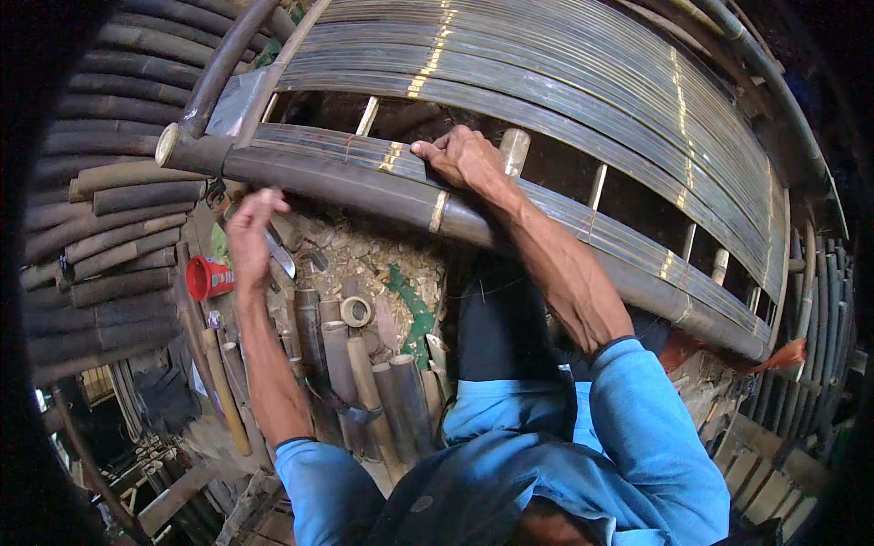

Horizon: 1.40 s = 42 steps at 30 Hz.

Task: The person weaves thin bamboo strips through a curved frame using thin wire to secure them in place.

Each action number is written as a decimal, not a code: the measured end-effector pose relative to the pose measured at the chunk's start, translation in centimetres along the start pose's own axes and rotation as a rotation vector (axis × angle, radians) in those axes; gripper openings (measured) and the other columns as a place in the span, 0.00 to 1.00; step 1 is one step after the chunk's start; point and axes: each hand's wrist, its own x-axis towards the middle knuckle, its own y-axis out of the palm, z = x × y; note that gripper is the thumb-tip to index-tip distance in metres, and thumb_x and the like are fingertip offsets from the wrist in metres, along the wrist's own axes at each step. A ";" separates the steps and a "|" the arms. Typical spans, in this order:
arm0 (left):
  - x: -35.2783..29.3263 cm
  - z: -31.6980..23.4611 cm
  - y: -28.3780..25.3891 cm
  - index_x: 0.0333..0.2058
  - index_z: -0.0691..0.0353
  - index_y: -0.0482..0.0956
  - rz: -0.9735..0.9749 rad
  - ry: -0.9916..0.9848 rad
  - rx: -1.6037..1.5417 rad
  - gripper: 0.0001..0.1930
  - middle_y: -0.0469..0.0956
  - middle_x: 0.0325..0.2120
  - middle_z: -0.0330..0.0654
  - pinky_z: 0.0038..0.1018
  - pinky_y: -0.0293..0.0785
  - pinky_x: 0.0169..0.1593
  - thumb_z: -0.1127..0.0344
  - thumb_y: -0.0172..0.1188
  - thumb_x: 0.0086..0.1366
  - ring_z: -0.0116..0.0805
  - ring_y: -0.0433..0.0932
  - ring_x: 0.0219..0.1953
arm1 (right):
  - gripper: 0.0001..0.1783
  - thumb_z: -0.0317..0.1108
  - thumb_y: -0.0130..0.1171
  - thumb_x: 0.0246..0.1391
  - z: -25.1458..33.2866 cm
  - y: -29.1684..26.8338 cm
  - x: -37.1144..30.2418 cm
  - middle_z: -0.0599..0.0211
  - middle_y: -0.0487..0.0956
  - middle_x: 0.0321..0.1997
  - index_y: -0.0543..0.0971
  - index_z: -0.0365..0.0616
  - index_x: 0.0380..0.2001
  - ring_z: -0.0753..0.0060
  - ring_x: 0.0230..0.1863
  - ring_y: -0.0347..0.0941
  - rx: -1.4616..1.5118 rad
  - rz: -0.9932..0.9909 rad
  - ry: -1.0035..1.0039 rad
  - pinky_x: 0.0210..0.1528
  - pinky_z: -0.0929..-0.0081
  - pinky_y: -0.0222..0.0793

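A bamboo frame with rows of narrow dark slats point(546, 73) spans the upper view. A narrower band of bamboo slats point(314, 146) lies along its near thick bamboo pole point(337, 182), across a gap from the main rows. My right hand point(466, 159) bends over this band, its fingers closed on the slats at their far edge. Left of it, my left hand point(253, 227) is raised just in front of the pole's left end, fingers drawn together; what they hold is hidden. A bare blade point(280, 255) shows beside that palm; whether the hand holds it is unclear.
Stacked bamboo poles point(118, 127) fill the left side. A red cup point(209, 278) stands near my left forearm. Cut bamboo tubes point(401, 400) stand upright between my arms, by wood chips point(341, 250) and a green scrap point(419, 314). More thin poles point(824, 318) lean at the right.
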 end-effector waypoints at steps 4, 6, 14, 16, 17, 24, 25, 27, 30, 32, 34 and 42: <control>1.1 -8.7 3.9 0.26 0.61 0.71 0.367 0.198 -0.420 0.20 0.84 0.38 0.47 0.31 0.71 0.54 0.56 0.48 0.78 0.33 0.80 0.43 | 0.32 0.62 0.61 0.55 0.1 0.0 -0.1 0.39 0.81 0.25 0.85 0.40 0.22 0.36 0.35 0.81 0.009 -0.019 -0.001 0.42 0.47 0.75; 1.9 -9.1 4.1 0.25 0.59 0.66 0.327 -0.095 -0.213 0.21 0.74 0.21 0.39 0.30 0.72 0.37 0.55 0.49 0.78 0.29 0.73 0.26 | 0.31 0.63 0.61 0.55 -0.8 -0.6 0.0 0.40 0.81 0.26 0.86 0.42 0.24 0.36 0.35 0.81 -0.022 -0.058 -0.009 0.43 0.48 0.76; 4.6 2.4 -5.3 0.28 0.58 0.73 -0.036 -0.197 -0.656 0.19 0.64 0.21 0.31 0.28 0.70 0.33 0.52 0.53 0.76 0.26 0.68 0.27 | 0.20 0.53 0.65 0.55 -2.7 -2.7 -1.3 0.51 0.84 0.34 0.87 0.47 0.34 0.44 0.36 0.81 -0.086 -0.140 -0.242 0.41 0.54 0.77; 1.8 0.2 -8.1 0.34 0.62 0.79 -0.159 -0.345 -0.270 0.18 0.64 0.23 0.28 0.22 0.65 0.29 0.51 0.55 0.75 0.21 0.67 0.27 | 0.13 0.43 0.67 0.54 -5.2 -5.8 -2.6 0.55 0.81 0.36 0.85 0.47 0.37 0.48 0.38 0.79 -0.208 -0.335 -0.489 0.40 0.58 0.76; 0.9 0.3 -11.1 0.38 0.63 0.81 -0.145 -0.372 -0.184 0.19 0.65 0.24 0.27 0.19 0.62 0.27 0.51 0.56 0.74 0.18 0.66 0.27 | 0.11 0.39 0.68 0.54 -6.8 -8.2 -3.4 0.58 0.80 0.37 0.83 0.48 0.38 0.49 0.39 0.78 -0.325 -0.396 -0.554 0.40 0.58 0.76; -2.0 0.2 -20.3 0.38 0.58 0.83 -0.282 -0.333 -0.111 0.17 0.71 0.26 0.25 0.19 0.52 0.25 0.49 0.57 0.73 0.15 0.62 0.23 | 0.15 0.33 0.62 0.52 -13.9 -17.1 -7.4 0.60 0.77 0.42 0.76 0.48 0.45 0.54 0.48 0.75 -0.781 -0.286 -0.461 0.46 0.58 0.74; -2.0 -0.1 -19.9 0.35 0.56 0.83 -0.304 -0.329 -0.143 0.17 0.73 0.26 0.25 0.19 0.52 0.25 0.49 0.57 0.73 0.15 0.62 0.23 | 0.14 0.33 0.60 0.53 -14.5 -17.5 -7.6 0.60 0.76 0.42 0.76 0.47 0.44 0.55 0.48 0.75 -0.859 -0.255 -0.457 0.46 0.59 0.73; -1.9 -0.3 -19.3 0.29 0.51 0.78 -0.348 -0.332 -0.094 0.16 0.79 0.30 0.28 0.19 0.52 0.27 0.49 0.58 0.73 0.16 0.64 0.25 | 0.12 0.33 0.58 0.52 -14.6 -17.7 -7.7 0.61 0.76 0.42 0.75 0.47 0.42 0.57 0.47 0.75 -0.863 -0.251 -0.537 0.46 0.61 0.73; -1.7 0.3 -21.6 0.29 0.54 0.77 -0.376 -0.361 -0.100 0.15 0.81 0.37 0.36 0.30 0.67 0.48 0.51 0.60 0.71 0.32 0.75 0.40 | 0.13 0.32 0.57 0.52 -13.8 -16.9 -7.4 0.62 0.76 0.42 0.75 0.47 0.43 0.58 0.48 0.75 -0.876 -0.288 -0.606 0.46 0.61 0.72; -1.7 0.6 -22.7 0.30 0.54 0.77 -0.392 -0.324 -0.112 0.14 0.81 0.37 0.37 0.29 0.67 0.48 0.52 0.61 0.70 0.32 0.75 0.40 | 0.15 0.32 0.58 0.51 -13.8 -16.0 -6.5 0.62 0.76 0.42 0.74 0.47 0.45 0.58 0.49 0.75 -0.887 -0.330 -0.589 0.46 0.62 0.72; -0.9 1.4 -21.6 0.32 0.55 0.78 -0.424 -0.285 -0.228 0.13 0.81 0.37 0.38 0.29 0.68 0.47 0.53 0.62 0.70 0.31 0.75 0.39 | 0.14 0.31 0.58 0.51 -14.2 -16.0 -5.6 0.61 0.76 0.41 0.74 0.46 0.43 0.57 0.47 0.75 -0.892 -0.344 -0.600 0.46 0.61 0.72; -2.4 1.0 -23.9 0.49 0.66 0.81 -0.366 -0.219 -0.411 0.17 0.83 0.44 0.44 0.31 0.68 0.62 0.58 0.55 0.74 0.36 0.78 0.52 | 0.16 0.42 0.62 0.59 -12.2 -15.6 -9.4 0.53 0.75 0.40 0.74 0.51 0.48 0.44 0.35 0.78 -0.437 -0.154 -0.493 0.35 0.50 0.76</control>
